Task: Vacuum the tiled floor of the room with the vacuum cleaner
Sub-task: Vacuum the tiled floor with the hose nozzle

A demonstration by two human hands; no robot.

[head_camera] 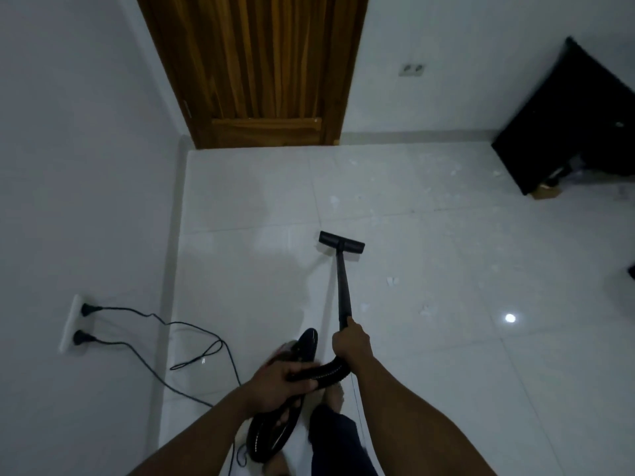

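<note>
Black vacuum cleaner (268, 438) at lower centre of frame, on white tiled floor (446, 338).
Right grip (352, 345) clamped round wand (343, 286); left grip (276, 383) clamped round hose (330, 370); floor nozzle (341, 242) at centre, flat on tiles.

The tiled floor (446, 355) is glossy, smooth white, the door (254, 63) streaky-grained brown wood with a soft sheen, the wall (68, 132) matt, and the vacuum cleaner body (305, 343) shiny black, probably plastic, with a ribbed hose (331, 371) and a duller black wand (343, 286).
</note>
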